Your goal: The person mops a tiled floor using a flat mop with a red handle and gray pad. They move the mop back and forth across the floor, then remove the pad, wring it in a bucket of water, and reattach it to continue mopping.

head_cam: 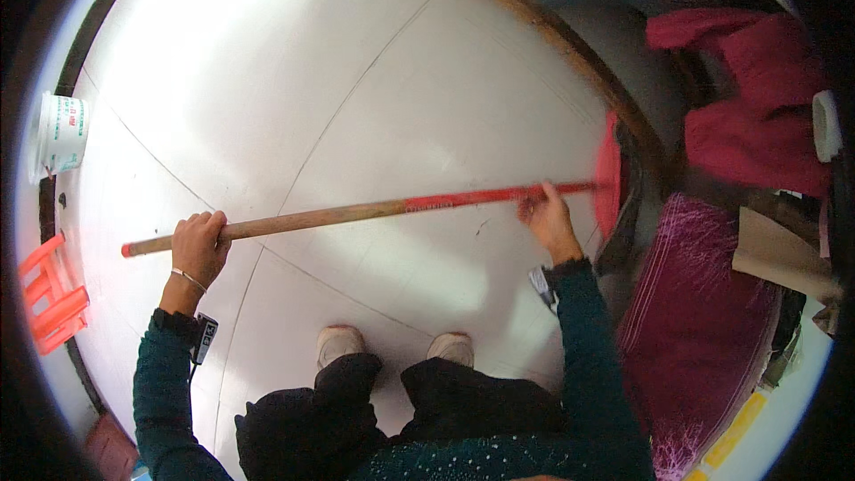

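A long wooden pole point(320, 217), brown with a red sleeve over its right part and a red tip at the far left, lies nearly level across the view. Near its left end my left hand point(199, 244) grips it, a thin bracelet at the wrist. My right hand point(549, 217) is at the red part, fingers bent around or against it; its hold is blurred. At the right end is a red head point(606, 177) with a dark, blurred edge, perhaps a mop or broom; its lower part is hard to make out.
Pale tiled floor point(401, 107) spreads around my shoes. A curved brown wooden edge point(568, 37) runs along the upper right. Right of it are red cloth point(761, 100), a maroon patterned fabric point(701, 321) and cardboard point(775, 250). At left stand a white tub point(65, 133) and an orange plastic stool point(53, 300).
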`<action>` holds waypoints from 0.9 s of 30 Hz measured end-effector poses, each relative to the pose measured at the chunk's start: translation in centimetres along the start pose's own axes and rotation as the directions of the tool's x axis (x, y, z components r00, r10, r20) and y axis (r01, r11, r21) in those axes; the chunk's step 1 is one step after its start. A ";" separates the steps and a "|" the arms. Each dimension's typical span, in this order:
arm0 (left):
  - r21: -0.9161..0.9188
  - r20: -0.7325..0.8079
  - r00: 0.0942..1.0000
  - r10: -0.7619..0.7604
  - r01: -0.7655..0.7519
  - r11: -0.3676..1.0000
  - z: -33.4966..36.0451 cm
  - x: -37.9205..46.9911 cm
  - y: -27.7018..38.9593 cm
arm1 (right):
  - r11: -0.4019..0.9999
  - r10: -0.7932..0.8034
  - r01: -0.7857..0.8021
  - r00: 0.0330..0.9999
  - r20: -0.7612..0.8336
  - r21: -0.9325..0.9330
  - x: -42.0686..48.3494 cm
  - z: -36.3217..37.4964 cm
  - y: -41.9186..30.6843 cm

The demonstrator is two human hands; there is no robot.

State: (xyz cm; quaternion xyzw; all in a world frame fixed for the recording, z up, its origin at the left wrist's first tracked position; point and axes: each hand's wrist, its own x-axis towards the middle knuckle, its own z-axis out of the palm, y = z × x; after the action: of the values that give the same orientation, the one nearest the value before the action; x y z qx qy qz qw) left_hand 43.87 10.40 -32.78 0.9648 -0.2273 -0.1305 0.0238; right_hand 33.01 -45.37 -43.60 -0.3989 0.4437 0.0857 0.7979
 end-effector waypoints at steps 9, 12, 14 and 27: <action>-0.139 0.406 0.884 -0.232 0.311 0.940 6.2 -9.4 -3.1 | 0.949 -0.027 0.025 1.000 -0.002 -0.315 4.4 9.5 0.8; -0.089 0.621 0.722 -0.304 0.450 0.888 6.8 -14.6 -1.3 | 0.924 0.000 0.026 0.998 0.068 -0.381 4.0 10.2 2.1; -0.136 0.674 0.685 -0.277 0.484 0.865 6.8 -17.8 -0.7 | 0.912 0.056 -0.008 0.993 0.103 -0.410 3.8 10.4 2.8; -0.184 0.868 0.423 -0.261 0.761 0.622 -3.2 -18.4 5.1 | 0.937 0.022 -0.051 0.996 -0.085 -0.346 0.8 12.7 2.8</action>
State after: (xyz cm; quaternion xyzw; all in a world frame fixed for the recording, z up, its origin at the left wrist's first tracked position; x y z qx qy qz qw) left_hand 26.65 14.00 -24.75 0.7741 0.1595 -0.5913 0.1603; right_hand 40.27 -34.62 -42.10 -0.5284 0.4603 0.1616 0.6948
